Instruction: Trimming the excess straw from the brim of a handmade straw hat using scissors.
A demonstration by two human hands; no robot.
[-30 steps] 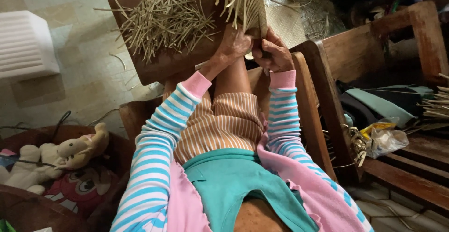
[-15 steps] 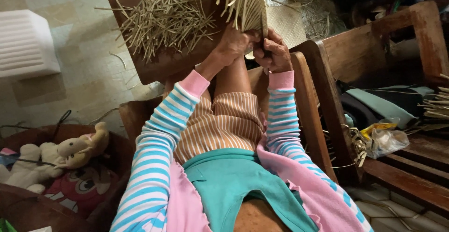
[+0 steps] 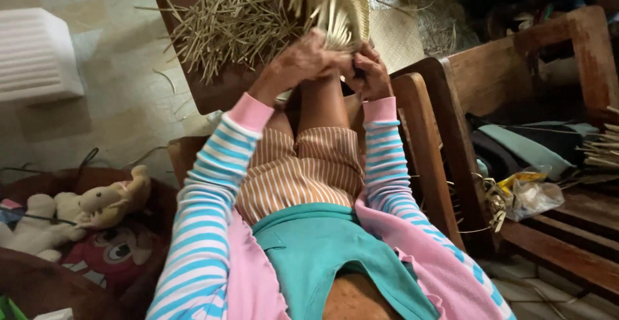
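Landmark: dark wooden chair arm point(image 3: 422, 159). Right of it, on a wooden bench point(image 3: 567, 242), a crumpled clear and yellow plastic wrapper point(image 3: 529, 188). Above its top end, the pale woven straw piece with loose strand ends point(image 3: 332, 0); strands fan out and toward the knee, long axis running away from the person. Left hand point(image 3: 296, 62) clenched around the strand ends; right hand point(image 3: 367, 71) pinches them too. Far left of it, a brown basket point(image 3: 39, 288) holds plush toys point(image 3: 84, 213). Cut straw bits point(image 3: 225, 26) lie upper left on a wooden board point(image 3: 216, 91).
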